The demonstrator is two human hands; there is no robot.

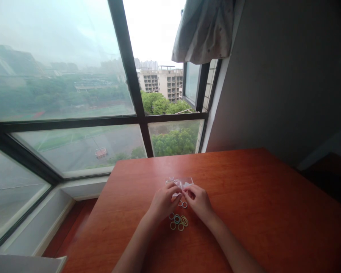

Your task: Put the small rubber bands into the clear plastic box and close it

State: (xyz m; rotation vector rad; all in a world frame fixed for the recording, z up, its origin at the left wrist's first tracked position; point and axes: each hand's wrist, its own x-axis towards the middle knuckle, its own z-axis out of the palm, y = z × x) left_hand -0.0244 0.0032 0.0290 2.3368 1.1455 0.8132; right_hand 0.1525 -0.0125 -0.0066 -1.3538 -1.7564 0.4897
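Observation:
My left hand and my right hand meet over the table, thumbs and fingers pinched together at nearly the same spot. What they pinch is small and pale, and too small to name. Just beyond the fingertips lies a clear plastic bag or case, partly hidden by my hands, with several pale rings at its left part. Two whitish rings rest on the wood between my wrists and fingers. Closer to me is a loose group of several thin rings in pale yellow and green, with a bluish-green ring among them.
The reddish-brown wooden table spreads under both arms. Its far edge faces a dark-framed window, with a pane open at the right. A curtain hangs above, and a grey wall stands to the right.

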